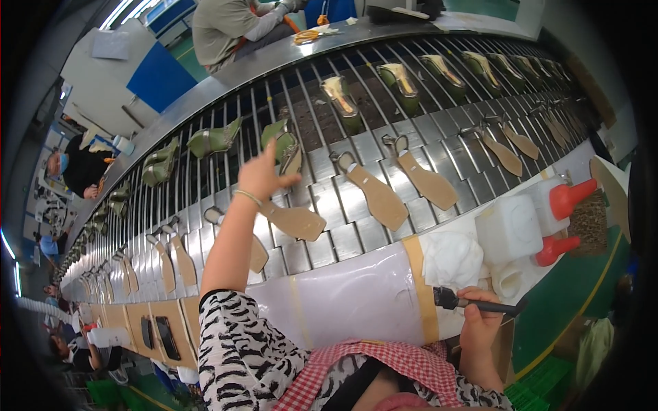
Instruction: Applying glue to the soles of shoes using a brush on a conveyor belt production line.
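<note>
My left hand (260,177) reaches out over the conveyor, thumb and a finger stretched apart, with nothing seen in its grasp. Right beside its fingers is a green shoe last (279,139) with a strappy upper on it; whether they touch, I cannot tell. Below the hand lies a tan sole (295,220) on the metal slats. At the near edge, my right hand (478,325) is closed round the dark handle of a brush (495,307). Its bristles point left, over a tan strip on the white work surface (343,305).
More tan soles (373,195) and green lasts (401,89) line the conveyor (343,233). White plastic bottles (508,229) with red caps (572,198) and a crumpled white cloth (452,259) stand near my right hand. Across the line sits a co-worker (229,31); orange-handled scissors (306,36) lie nearby.
</note>
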Tool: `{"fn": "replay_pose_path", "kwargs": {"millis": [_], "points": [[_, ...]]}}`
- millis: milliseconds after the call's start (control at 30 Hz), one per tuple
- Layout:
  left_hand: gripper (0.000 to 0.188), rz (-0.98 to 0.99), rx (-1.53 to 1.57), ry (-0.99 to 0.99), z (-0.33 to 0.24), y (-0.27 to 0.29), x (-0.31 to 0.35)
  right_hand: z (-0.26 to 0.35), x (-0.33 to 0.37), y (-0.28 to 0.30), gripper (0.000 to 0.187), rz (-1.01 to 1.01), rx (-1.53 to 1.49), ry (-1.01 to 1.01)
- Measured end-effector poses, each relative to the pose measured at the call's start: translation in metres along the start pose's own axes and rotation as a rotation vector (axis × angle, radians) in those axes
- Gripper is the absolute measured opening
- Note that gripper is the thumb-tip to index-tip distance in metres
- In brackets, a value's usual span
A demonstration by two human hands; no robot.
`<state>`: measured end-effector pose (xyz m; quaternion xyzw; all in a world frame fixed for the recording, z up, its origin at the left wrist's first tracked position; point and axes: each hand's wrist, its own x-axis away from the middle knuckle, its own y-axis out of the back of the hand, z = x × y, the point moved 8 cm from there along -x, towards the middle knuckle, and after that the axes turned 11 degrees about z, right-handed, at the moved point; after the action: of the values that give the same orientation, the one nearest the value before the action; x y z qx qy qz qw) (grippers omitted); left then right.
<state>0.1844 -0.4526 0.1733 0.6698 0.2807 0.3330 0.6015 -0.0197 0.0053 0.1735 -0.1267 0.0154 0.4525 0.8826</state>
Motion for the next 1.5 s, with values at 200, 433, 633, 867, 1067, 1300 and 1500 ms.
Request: {"fn": "replay_pose_path", "kwargs": {"millis": [200, 433, 633, 867, 1067, 1300, 1500], "points": [[0.075, -0.117, 0.201, 0.032, 0.019, -0.046, 0.013, 0.024, 0.022, 0.0, 0.022, 0.026, 0.0, 0.042], [0.038, -0.398, 1.061, -0.047, 0.037, 0.117, 0.081, 0.081, 0.046, 0.08, 0.018, -0.286, 0.362, 0.08], [0.037, 0.243, 1.19, -0.153, -0.002, 0.089, 0.16, 0.092, 0.024, 0.107, 0.017, -0.231, 0.814, -0.065], [0.049, 0.439, 1.316, 0.099, -0.02, -0.057, 0.207, 0.065, 0.003, 0.117, 0.021, -0.138, 1.103, -0.208], [0.061, 0.793, 1.067, -0.044, -0.084, -0.097, 0.266, 0.045, -0.006, 0.123, 0.02, -0.032, 1.257, -0.221], [0.043, 0.692, 1.351, -0.092, -0.092, -0.09, 0.268, 0.053, -0.004, 0.117, 0.018, -0.029, 1.177, -0.175], [0.035, 0.017, 1.565, -0.184, -0.118, -0.039, 0.261, 0.039, 0.012, 0.156, 0.016, -0.161, 0.414, -0.108]]}}
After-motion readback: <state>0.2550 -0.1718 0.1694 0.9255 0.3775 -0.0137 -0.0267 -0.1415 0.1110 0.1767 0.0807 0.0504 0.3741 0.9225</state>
